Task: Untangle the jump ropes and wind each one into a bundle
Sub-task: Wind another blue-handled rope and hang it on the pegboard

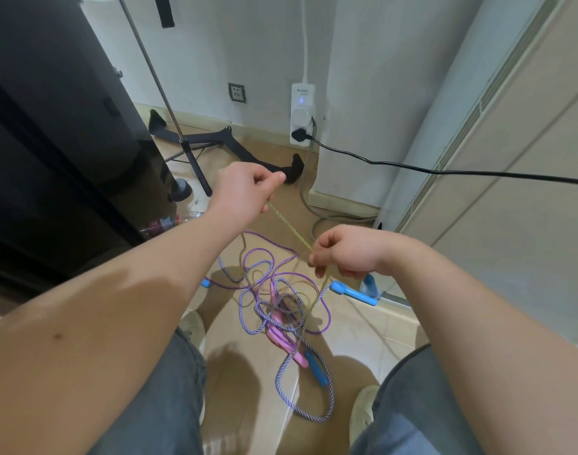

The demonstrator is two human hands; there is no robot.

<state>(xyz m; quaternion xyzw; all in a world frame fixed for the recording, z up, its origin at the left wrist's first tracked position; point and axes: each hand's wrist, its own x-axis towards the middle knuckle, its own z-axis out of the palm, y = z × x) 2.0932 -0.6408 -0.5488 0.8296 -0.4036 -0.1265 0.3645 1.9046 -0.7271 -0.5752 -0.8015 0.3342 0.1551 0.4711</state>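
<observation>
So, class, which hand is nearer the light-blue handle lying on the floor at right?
Right. The right hand, pinching the yellow rope, is just above the light-blue handle; the left hand is raised farther off, up-left.

1. We counted two hands: the left hand and the right hand.
2. We made out three jump ropes: one yellow rope, one purple rope and one striped rope.
3. We found two pink handles in the tangle: a first pink handle and a second pink handle.
4. We counted three blue handle pieces: one dark blue handle, one light blue handle and one light blue tip. Whether a fourth stood beside them, we could not tell.
5. We saw two shoes: a left shoe and a right shoe.
6. We noted one wall socket, one power strip, one black cable and one tripod stand.
</observation>
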